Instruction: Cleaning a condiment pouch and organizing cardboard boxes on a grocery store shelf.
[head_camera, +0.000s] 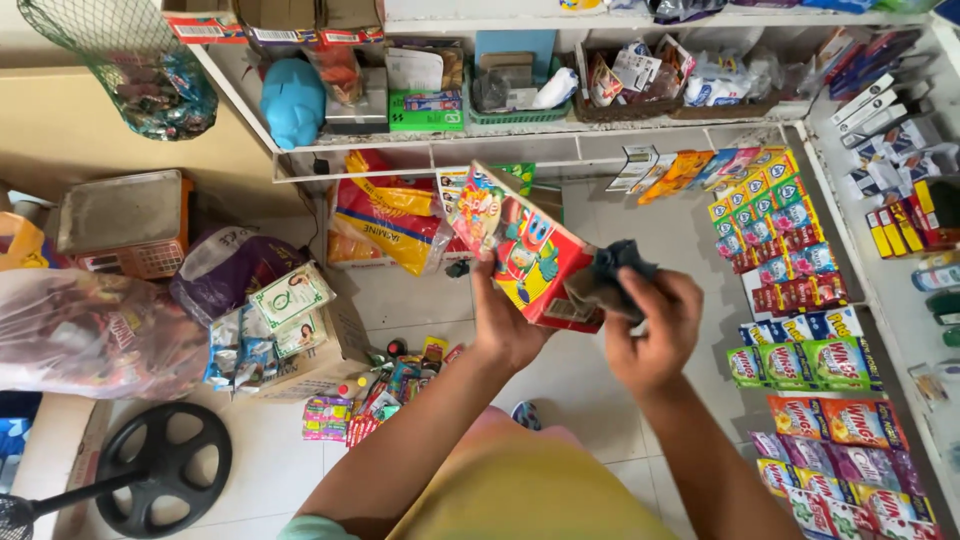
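Observation:
My left hand grips a red cardboard box with cartoon pictures by its lower edge, tilted up in front of me. My right hand holds a dark crumpled cloth pressed against the box's right end. Both hands are raised above the tiled floor, in the middle of the view.
White shelves with a blue piggy bank and small goods run across the back. Rows of hanging sachets cover the right. A weighing scale, filled plastic bags, a carton with packets and a fan base stand left.

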